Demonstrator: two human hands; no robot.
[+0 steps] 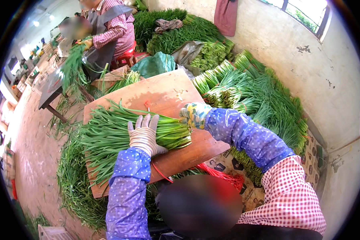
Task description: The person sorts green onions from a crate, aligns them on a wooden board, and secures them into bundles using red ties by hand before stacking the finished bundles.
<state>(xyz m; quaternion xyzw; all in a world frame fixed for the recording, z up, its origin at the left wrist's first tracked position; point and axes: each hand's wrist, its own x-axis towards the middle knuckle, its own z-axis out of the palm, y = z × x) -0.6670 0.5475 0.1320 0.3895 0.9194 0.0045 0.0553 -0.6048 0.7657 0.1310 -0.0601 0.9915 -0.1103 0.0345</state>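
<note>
A thick bunch of garlic chives (108, 136) lies across a wooden board (168, 88), leaves to the left and pale cut stems to the right. My left hand (144, 136), in a striped white glove, rests on top of the bunch with its fingers stretched across the stems and its thumb on the near side. At the far corner of the stem ends, my right hand (195, 115), in a patterned yellow-and-blue glove, has its fingers bent in against the stems. A red tie (161, 173) shows at the near side of the bunch, and its other end sticks up beyond it.
Tied bundles of chives (264, 104) are heaped along the wall to the right. Red ties (224, 176) lie by the board's near edge. Loose greens (74, 176) pile up below its left side. A co-worker (116, 28) sits at the far left, holding greens above a small table (52, 90).
</note>
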